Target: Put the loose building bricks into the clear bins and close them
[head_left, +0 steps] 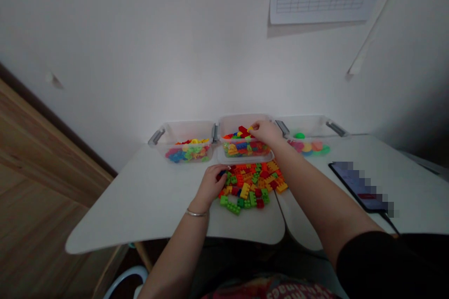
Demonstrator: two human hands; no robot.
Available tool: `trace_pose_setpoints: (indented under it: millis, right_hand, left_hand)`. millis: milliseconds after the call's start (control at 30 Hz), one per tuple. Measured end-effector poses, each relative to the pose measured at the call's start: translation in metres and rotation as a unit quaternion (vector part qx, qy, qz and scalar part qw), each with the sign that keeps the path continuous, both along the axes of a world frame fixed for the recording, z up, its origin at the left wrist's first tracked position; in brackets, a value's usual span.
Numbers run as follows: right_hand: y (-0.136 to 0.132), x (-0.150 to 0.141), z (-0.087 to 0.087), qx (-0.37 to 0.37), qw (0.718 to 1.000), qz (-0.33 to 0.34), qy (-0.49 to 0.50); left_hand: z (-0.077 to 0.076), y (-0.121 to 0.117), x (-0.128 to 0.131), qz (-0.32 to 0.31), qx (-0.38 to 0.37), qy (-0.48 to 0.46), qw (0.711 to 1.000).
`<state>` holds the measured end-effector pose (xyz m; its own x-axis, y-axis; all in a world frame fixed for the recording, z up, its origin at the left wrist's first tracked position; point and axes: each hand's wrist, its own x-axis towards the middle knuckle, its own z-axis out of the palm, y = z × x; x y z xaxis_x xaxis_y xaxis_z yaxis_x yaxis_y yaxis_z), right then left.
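two hands working: right hand point(266, 131) pinching a yellow brick point(250, 129) above a clear plastic bin point(242, 120), left hand point(211, 186) cupped on heaped bricks point(250, 187).

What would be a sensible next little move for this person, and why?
Probably the right hand should release the small yellow brick into the middle clear plastic bin: it seems pinched just over that bin's bricks, while the left hand is busy at the loose pile of bricks.
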<state>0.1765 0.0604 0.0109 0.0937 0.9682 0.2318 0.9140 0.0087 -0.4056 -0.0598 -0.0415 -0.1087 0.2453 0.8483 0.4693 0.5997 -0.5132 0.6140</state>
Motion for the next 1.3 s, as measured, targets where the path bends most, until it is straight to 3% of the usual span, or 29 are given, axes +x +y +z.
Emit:
trace_pose_setpoints:
  millis: [167, 300, 433, 567, 767, 933, 1067, 1300]
  right_hand:
    - [-0.004, -0.001, 0.001, 0.032, 0.999, 0.016, 0.003]
    - [-0.01, 0.001, -0.002, 0.147, 0.987, 0.06, 0.018]
    - [-0.024, 0.001, -0.007, 0.271, 0.954, 0.114, 0.055]
    - [-0.055, -0.003, -0.014, 0.32, 0.935, 0.122, 0.097]
    - [-0.109, -0.011, -0.055, 0.25, 0.939, 0.189, 0.144]
    - [-0.133, -0.016, -0.086, 0.134, 0.956, 0.251, 0.077]
    - [-0.139, -0.022, -0.094, 0.099, 0.959, 0.262, 0.038]
    - [-0.139, -0.043, -0.091, 0.074, 0.963, 0.258, 0.008]
  left_hand:
    - [-0.002, 0.002, -0.001, -0.001, 0.0, -0.005, 1.0]
    - [-0.004, 0.002, -0.001, 0.001, 0.004, -0.007, 1.0]
    - [-0.004, 0.002, 0.0, 0.005, 0.007, -0.009, 1.0]
    - [0.0, 0.0, 0.001, 0.008, 0.001, -0.008, 1.0]
    - [0.003, -0.003, 0.001, 0.008, 0.0, -0.004, 1.0]
    - [0.001, 0.0, 0.002, 0.011, 0.0, 0.0, 1.0]
    - [0.001, 0.0, 0.002, 0.003, 0.0, -0.002, 1.0]
    - [0.0, 0.0, 0.002, -0.002, 0.007, -0.005, 1.0]
